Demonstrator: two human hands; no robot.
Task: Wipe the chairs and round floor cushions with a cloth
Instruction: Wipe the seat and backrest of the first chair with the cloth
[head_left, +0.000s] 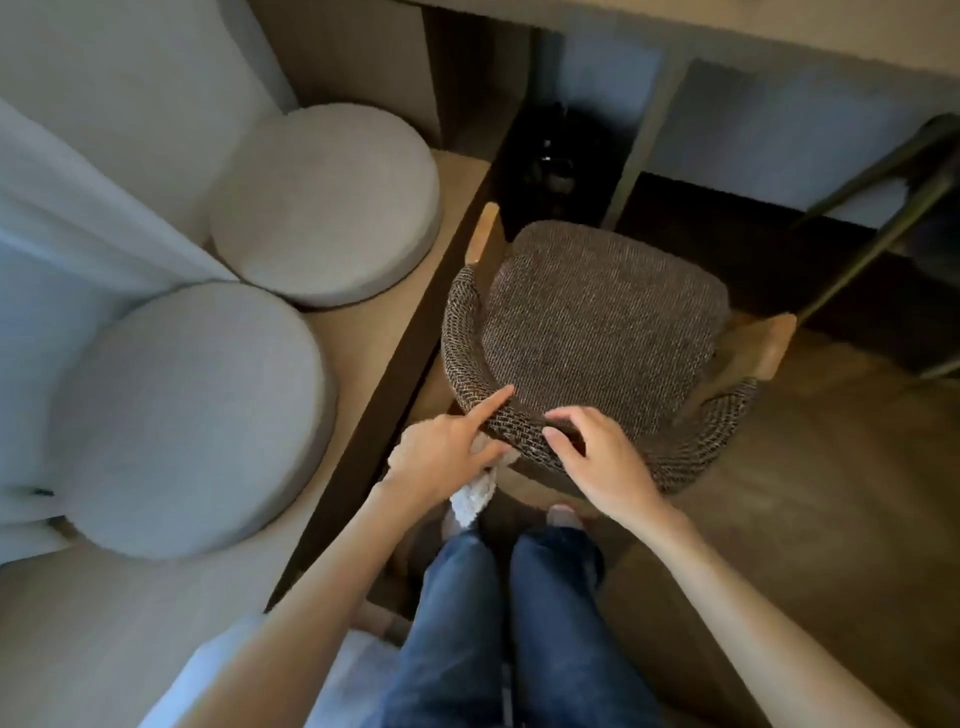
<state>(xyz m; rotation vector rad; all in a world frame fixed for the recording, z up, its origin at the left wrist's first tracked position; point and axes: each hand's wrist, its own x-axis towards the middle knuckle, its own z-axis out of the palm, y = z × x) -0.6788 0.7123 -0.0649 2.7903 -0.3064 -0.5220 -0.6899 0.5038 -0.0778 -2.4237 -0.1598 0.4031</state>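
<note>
A brown woven chair (602, 317) with wooden arm ends stands in front of me, its curved backrest nearest. My left hand (447, 449) holds a white cloth (475, 496) under its palm against the backrest, with the index finger stretched out on the rim. My right hand (597, 457) grips the backrest's top edge, fingers curled over it. Two round grey floor cushions, one near (192, 421) and one far (327, 202), lie on a raised wooden platform at the left.
A white curtain (78, 208) hangs at the far left. A desk's legs and a dark object (550, 161) stand beyond the chair. A second chair's dark metal legs (883, 223) show at the right. My jeans and feet (519, 613) are below the chair.
</note>
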